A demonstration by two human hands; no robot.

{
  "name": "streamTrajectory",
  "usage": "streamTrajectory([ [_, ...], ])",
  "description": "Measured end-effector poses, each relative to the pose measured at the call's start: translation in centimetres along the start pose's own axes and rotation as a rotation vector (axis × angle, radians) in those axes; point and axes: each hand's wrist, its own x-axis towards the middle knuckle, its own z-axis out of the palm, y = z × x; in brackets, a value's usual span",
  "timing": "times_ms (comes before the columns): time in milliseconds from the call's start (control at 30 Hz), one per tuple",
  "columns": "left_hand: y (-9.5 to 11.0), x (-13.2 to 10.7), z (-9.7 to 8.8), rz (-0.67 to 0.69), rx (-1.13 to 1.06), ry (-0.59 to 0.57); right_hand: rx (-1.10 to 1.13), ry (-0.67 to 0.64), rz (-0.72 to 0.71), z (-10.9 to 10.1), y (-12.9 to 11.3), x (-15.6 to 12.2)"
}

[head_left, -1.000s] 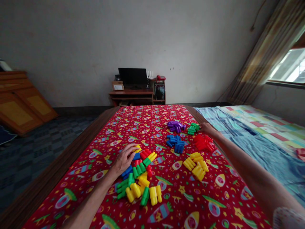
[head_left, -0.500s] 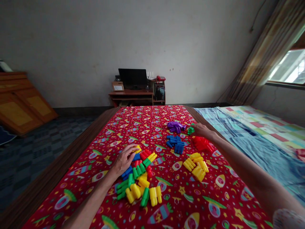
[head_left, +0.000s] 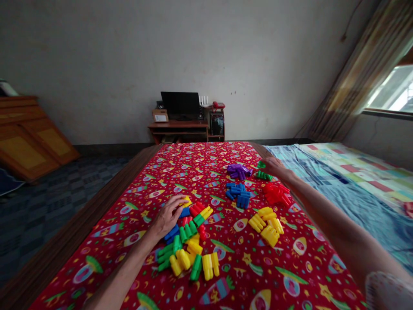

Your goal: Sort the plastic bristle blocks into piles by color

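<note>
My left hand (head_left: pixel 168 216) lies at the far edge of a mixed pile of plastic building blocks, its thumb and fingers closed around a yellow building block (head_left: pixel 186 200). Next to it in the pile are a blue block (head_left: pixel 185 212), a red block (head_left: pixel 196 209) and several green and yellow ones. At the table's right side, my right hand (head_left: pixel 273 166) pinches a green building block (head_left: pixel 261 164). Just below that hand, another green block (head_left: pixel 263 175) rests on the cloth. The right fingertips are partly hidden.
Sorted groups of purple (head_left: pixel 238 171), blue (head_left: pixel 239 194), red (head_left: pixel 276 194) and yellow blocks (head_left: pixel 267 224) lie on the red patterned tablecloth (head_left: pixel 174 172). A bed (head_left: pixel 364 172) adjoins the right edge. A desk with a monitor (head_left: pixel 180 104) stands beyond.
My right hand has shifted slightly away and up with a green block, and a second green block now shows on the cloth beneath it. My left hand has stayed in place.
</note>
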Motion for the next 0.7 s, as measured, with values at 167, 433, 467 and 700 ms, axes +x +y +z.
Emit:
streamTrajectory([
  [167, -0.2, -0.2, 0.1, 0.006, 0.000, 0.008, -0.015, -0.060, -0.043, -1.1, -0.4, 2.5],
  [433, -0.1, -0.3, -0.1, -0.005, 0.013, -0.010, -0.028, -0.129, -0.142, -0.5, -1.8, 3.5],
  [467, -0.1, -0.3, 0.0, -0.008, 0.016, -0.008, -0.023, -0.130, -0.147, -0.4, -1.8, 3.5],
  [700, -0.1, -0.3, 0.1, 0.007, 0.027, 0.006, 0.010, -0.014, -0.158, -0.7, -1.1, 3.2],
])
